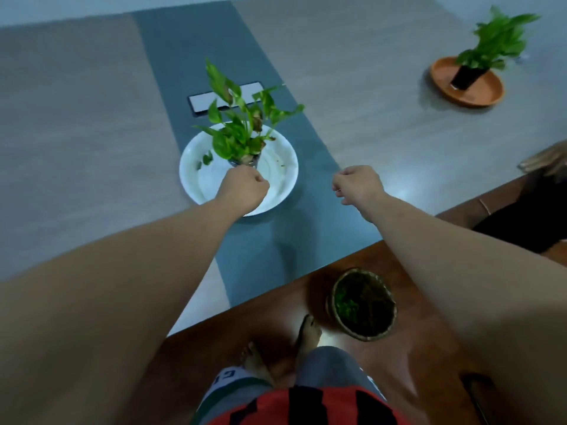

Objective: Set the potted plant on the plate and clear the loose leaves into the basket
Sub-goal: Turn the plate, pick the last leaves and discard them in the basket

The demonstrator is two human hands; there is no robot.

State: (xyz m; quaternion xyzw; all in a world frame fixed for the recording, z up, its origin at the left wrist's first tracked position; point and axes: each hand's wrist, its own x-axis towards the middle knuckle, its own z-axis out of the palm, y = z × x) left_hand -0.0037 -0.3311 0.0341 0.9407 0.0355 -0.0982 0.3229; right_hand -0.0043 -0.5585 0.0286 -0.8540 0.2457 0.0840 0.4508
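A leafy green potted plant (239, 127) stands in its small pot (245, 161) on a white plate (285, 185), on the table's teal runner. Two small loose leaves (204, 159) lie on the plate's left side, and brown bits (280, 162) on its right. My left hand (242, 191) is a closed fist over the plate's near half, right against the pot's base; nothing shows in it. My right hand (357, 185) hovers to the right of the plate, fingers curled in, nothing visible in it. A round woven basket (333, 305) with leaves inside sits on the floor below the table's edge.
A second plant (497, 41) stands on an orange plate (472, 96) at the far right. A flat white rectangular object (227, 98) lies behind the white plate. A dark shape (537, 210) is beside the table's right edge. My bare feet (308, 332) are next to the basket.
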